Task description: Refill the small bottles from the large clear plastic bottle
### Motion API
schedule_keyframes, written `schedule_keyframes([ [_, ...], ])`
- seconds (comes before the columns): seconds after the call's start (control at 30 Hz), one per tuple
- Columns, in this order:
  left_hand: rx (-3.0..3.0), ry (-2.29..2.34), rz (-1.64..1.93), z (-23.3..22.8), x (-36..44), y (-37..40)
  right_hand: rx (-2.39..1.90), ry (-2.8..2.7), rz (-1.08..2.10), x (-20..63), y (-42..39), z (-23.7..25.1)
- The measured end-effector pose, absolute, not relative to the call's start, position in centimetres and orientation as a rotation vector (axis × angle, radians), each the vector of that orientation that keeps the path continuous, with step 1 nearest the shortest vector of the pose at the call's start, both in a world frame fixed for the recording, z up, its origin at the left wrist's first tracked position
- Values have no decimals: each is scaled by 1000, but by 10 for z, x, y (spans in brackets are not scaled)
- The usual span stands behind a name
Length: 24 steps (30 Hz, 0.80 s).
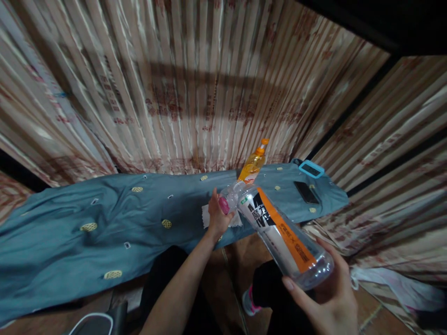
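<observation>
My right hand (328, 298) is wrapped round the base of a large clear plastic bottle (279, 237) with an orange, white and black label. The bottle is tilted, its neck pointing away from me and to the left. My left hand (218, 216) is closed round a small clear container (230, 193) with a pink part (224, 205). The bottle's neck meets or overlaps this container; whether they touch I cannot tell. Any liquid in either is hard to make out. Beneath my left hand lies a white piece of paper or cloth (206, 217).
Behind the large bottle stands an orange-yellow bottle (253, 166) with an orange top. A dark phone (306, 192) and a light-blue-framed device (311, 169) lie to the right on the blue-green cloth (146, 209). Patterned curtains (195, 93) hang behind it.
</observation>
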<state>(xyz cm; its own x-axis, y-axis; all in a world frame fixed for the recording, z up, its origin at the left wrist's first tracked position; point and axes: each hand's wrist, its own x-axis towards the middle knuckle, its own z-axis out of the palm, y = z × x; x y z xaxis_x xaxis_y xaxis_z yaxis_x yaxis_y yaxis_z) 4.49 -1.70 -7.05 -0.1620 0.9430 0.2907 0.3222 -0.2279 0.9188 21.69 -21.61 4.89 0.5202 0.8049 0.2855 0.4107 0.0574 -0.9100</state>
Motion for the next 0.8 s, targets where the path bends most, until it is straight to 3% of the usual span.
schedule_keyframes([
  [0.8,1568,1474,1396,-71,39,-17,-1564,-1062,421,207,-219,55],
])
